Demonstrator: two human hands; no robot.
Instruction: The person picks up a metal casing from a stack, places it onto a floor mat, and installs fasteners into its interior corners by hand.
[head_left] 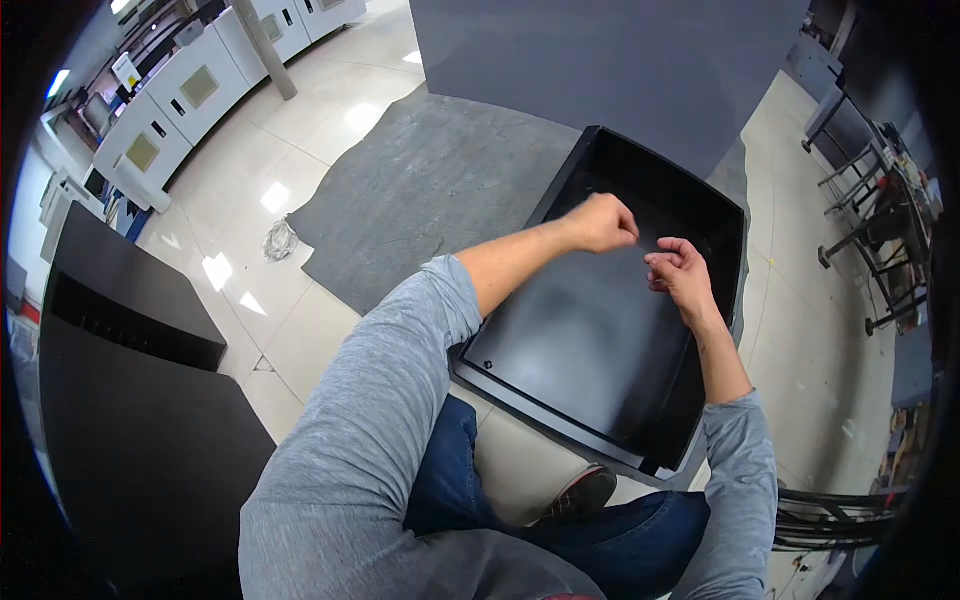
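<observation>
A large black open-topped box or tray [590, 340] with raised sides lies tilted across the view in front of me. My left hand [602, 222] is over its far half, closed with the fingers curled under; whatever it may hold is hidden. Close by on the right, my right hand [684, 278] hovers over the tray's interior, its fingers bent toward the thumb. Anything between those fingertips is too small to make out. The two hands are apart. A small dark fastener or knob [488, 365] sits at the tray's near left corner.
A grey mat [430, 180] lies beneath the tray. Behind it stands a large grey panel [600, 70]. Crumpled clear plastic [281, 241] is on the tiled floor. Dark cabinet-like panels [140, 430] are at left, metal-legged racks [860, 200] at right, and black bars [830, 515] lie lower right.
</observation>
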